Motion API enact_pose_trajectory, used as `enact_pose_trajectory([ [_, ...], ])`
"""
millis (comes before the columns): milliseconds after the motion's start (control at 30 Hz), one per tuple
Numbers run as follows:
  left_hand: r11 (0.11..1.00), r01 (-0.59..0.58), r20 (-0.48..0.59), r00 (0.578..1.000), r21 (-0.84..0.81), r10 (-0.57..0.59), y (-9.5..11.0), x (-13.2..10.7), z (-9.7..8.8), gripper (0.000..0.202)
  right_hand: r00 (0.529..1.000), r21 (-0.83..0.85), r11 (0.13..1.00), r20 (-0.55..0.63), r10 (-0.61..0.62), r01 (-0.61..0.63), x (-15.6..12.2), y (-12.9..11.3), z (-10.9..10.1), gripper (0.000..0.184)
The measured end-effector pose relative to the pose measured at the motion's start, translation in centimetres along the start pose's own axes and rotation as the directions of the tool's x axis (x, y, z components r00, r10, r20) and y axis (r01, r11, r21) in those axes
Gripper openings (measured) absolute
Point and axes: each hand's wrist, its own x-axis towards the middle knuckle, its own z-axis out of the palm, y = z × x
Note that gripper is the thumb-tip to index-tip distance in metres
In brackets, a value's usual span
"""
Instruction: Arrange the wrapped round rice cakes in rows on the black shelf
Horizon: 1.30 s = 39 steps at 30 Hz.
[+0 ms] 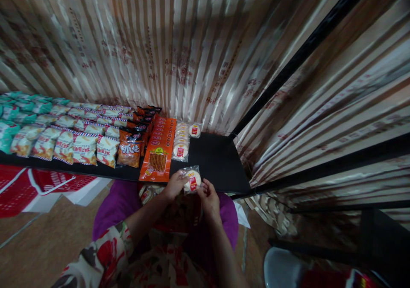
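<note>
Packet (192, 181) faces up (long axis unclear).

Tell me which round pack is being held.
The round pack between the left hand and right hand; the other round packs rest on the shelf.

The left forearm (147, 219) slants forward and inward, its wrist roughly straight, and the left hand (175, 184) ends in a pinch, back of the hand upward. The right forearm (226, 245) runs forward and leans slightly inward, its hand (209, 198) turned palm inward with the thumb toward the left hand and the fingers curled. The two hands face each other, near but apart, in front of the parted knees; both elbows are bent.
</note>
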Motion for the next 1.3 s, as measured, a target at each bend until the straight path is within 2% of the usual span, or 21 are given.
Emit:
enact_pose_trajectory([
  [100,0.999,-0.034,0.021,0.999,-0.007,0.034,0.0,0.2,0.1,0.039,0.996,0.026,1.0,0.085,0.001,-0.004,0.3,-0.5,-0.3,0.058],
  [233,0.999,-0.036,0.034,0.999,0.039,0.035,-0.1,0.7,0.4,0.038,0.979,0.121,0.99,0.2,0.047,-0.072,0.4,-1.1,-0.3,0.06],
  [633,0.997,-0.052,-0.059,0.997,0.063,0.056,-1.2,2.1,1.3,0.034,0.959,0.13,0.989,0.281,0.034,-0.074,0.6,-2.1,-0.4,0.05],
  [767,0.995,-0.033,-0.1,0.994,0.091,0.043,-1.8,2.8,1.4,0.028,0.961,0.094,0.994,0.274,0.026,-0.054,1.4,-1.8,-0.8,0.048],
  [933,0.992,-0.056,-0.067,0.996,0.114,0.064,-1.5,3.0,2.0,0.024,0.972,0.021,1.0,0.234,0.01,-0.016,2.7,-1.2,-1.6,0.051],
  [1133,0.957,-0.073,-0.164,0.979,0.282,0.123,-1.2,3.5,2.4,0.027,0.969,-0.067,0.995,0.243,-0.053,0.072,3.9,-1.3,-2.1,0.04],
  [1300,0.961,-0.085,-0.169,0.977,0.262,0.132,-1.7,4.3,2.6,0.033,0.976,-0.225,0.964,0.196,-0.099,0.143,4.8,-1.8,-2.5,0.03],
])
